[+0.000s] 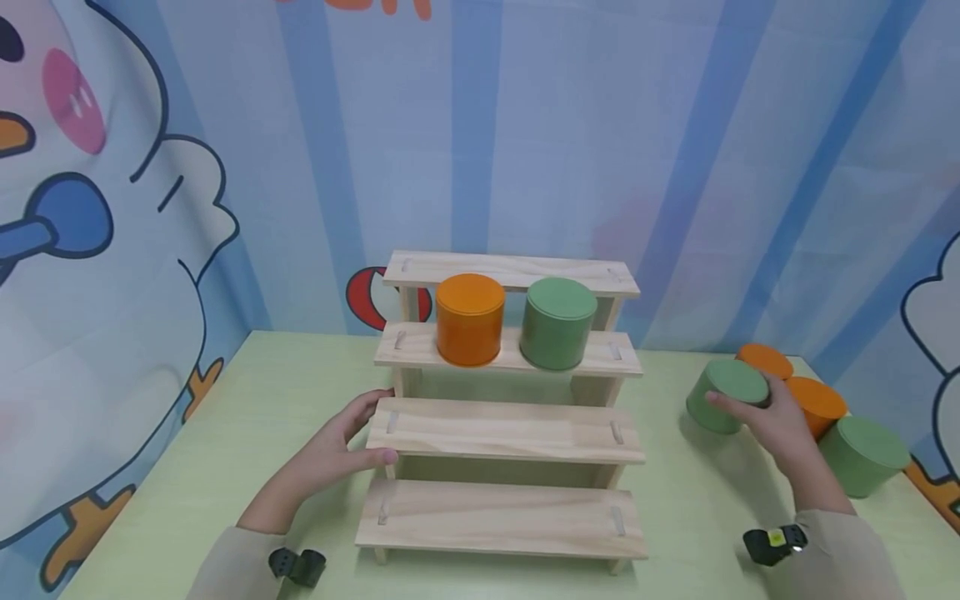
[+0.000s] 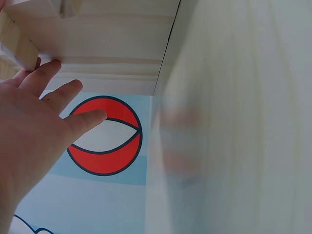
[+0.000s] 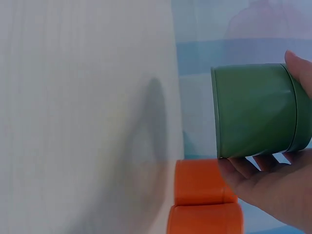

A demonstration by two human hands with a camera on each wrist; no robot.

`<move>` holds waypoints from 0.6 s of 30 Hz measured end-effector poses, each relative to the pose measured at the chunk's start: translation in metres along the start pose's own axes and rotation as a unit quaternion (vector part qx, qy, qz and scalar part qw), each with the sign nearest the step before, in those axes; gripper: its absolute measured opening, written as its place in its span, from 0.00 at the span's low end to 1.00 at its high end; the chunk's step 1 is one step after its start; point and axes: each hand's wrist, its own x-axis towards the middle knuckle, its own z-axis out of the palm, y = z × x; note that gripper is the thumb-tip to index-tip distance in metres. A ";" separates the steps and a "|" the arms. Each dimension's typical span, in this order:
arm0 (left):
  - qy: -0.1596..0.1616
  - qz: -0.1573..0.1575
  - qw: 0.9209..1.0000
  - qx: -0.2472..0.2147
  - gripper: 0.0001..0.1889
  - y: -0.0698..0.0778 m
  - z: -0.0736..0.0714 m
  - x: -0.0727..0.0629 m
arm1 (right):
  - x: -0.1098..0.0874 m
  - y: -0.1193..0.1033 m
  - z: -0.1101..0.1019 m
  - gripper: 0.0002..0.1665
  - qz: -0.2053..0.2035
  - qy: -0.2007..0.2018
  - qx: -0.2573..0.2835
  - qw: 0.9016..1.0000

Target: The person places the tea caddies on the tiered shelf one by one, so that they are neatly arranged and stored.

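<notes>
A green cylindrical tin point(image 1: 726, 396) is held above the table by my right hand point(image 1: 783, 425). In the right wrist view the thumb and fingers grip the green tin point(image 3: 256, 109) from opposite sides. My left hand point(image 1: 330, 454) holds the left end of a stepped wooden rack point(image 1: 506, 429), thumb at the front of a step and fingers behind. The left wrist view shows that hand point(image 2: 44, 122) with some fingers spread and fingertips at the wood. An orange tin point(image 1: 470, 321) and another green tin point(image 1: 558, 325) stand side by side on the rack's second-highest step.
Two orange tins point(image 1: 816, 404) and a green tin point(image 1: 862, 457) stand on the table's right side, close to my right forearm. The pale table point(image 1: 300, 367) meets a blue striped cloth backdrop point(image 1: 540, 125) behind the rack.
</notes>
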 end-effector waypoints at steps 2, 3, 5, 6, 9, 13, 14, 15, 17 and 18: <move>-0.001 0.002 1.000 -0.002 0.39 -0.001 0.000 0.000 | -0.003 -0.005 0.000 0.60 -0.007 0.003 0.002 1.000; -0.001 0.003 1.000 -0.001 0.38 -0.001 0.000 0.000 | -0.004 -0.008 0.000 0.60 -0.011 0.005 0.004 1.000; -0.001 0.006 1.000 0.000 0.38 -0.002 0.000 0.000 | -0.007 -0.013 -0.001 0.58 -0.021 0.006 0.011 1.000; -0.001 0.007 1.000 0.001 0.38 -0.002 0.000 0.000 | -0.009 -0.016 -0.001 0.57 -0.026 0.006 0.013 1.000; 0.000 0.008 1.000 0.003 0.39 -0.002 0.000 0.000 | -0.013 -0.025 -0.002 0.55 -0.033 0.001 0.016 0.999; -0.001 0.009 1.000 0.003 0.39 -0.002 0.000 0.000 | -0.019 -0.038 -0.003 0.55 -0.028 -0.007 0.020 0.999; -0.001 0.008 1.000 0.003 0.39 -0.002 0.000 0.000 | -0.021 -0.042 -0.003 0.55 -0.027 -0.007 0.020 0.999; -0.001 0.008 1.000 0.003 0.39 -0.002 0.000 0.001 | -0.023 -0.045 -0.003 0.56 -0.024 -0.009 0.023 0.999; -0.001 0.008 1.000 0.002 0.39 -0.001 0.000 0.001 | -0.026 -0.050 -0.004 0.57 -0.024 -0.009 0.026 0.999; -0.001 0.008 1.000 0.001 0.39 -0.001 0.000 0.001 | -0.027 -0.053 -0.004 0.57 -0.024 -0.009 0.027 0.999</move>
